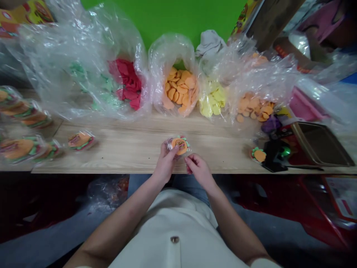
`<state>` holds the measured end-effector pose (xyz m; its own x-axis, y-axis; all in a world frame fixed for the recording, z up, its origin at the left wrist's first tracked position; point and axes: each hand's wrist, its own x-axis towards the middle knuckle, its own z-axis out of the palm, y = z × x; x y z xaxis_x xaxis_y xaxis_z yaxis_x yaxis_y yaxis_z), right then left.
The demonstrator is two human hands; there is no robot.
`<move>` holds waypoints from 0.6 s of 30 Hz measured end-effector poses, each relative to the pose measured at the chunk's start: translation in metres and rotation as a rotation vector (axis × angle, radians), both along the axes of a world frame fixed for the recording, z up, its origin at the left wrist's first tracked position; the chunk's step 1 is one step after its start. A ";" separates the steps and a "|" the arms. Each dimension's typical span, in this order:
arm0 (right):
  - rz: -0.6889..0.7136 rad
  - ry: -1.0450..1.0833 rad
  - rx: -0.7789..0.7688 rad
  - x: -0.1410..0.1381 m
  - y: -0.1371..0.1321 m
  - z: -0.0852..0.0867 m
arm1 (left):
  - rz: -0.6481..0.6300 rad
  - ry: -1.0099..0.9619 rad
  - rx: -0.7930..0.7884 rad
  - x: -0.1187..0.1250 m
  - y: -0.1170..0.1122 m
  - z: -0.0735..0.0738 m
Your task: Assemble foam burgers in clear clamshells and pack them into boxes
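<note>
"Where's the wrapped burger (182,144)?"
"Your twelve o'clock, pinched in your left hand (166,158); your right hand (197,166), at its four o'clock, pinches narrowly, contents unclear."
"Handling?"
"Likely light, soft, slippery; grip its sides."

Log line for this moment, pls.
left hand: holds wrapped toy burger | right hand: beside it, contact unclear | orange pieces: in clear bag beyond
</note>
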<state>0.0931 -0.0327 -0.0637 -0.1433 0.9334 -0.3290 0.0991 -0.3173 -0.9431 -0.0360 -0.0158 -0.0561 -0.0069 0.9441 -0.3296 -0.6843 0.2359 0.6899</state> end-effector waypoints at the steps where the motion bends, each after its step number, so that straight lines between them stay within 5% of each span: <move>1: -0.001 -0.007 0.006 0.000 0.000 0.000 | 0.005 0.007 0.001 0.000 0.000 0.000; 9: 0.028 -0.016 0.033 0.000 -0.002 -0.004 | 0.042 -0.024 0.006 0.001 -0.003 -0.003; 18: 0.060 -0.180 0.142 -0.002 -0.008 0.014 | 0.060 -0.005 0.007 0.001 -0.005 -0.006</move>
<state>0.0912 -0.0406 -0.0497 -0.1506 0.9638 -0.2201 0.2840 -0.1711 -0.9434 -0.0349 -0.0205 -0.0617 -0.0624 0.9444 -0.3228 -0.7006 0.1889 0.6881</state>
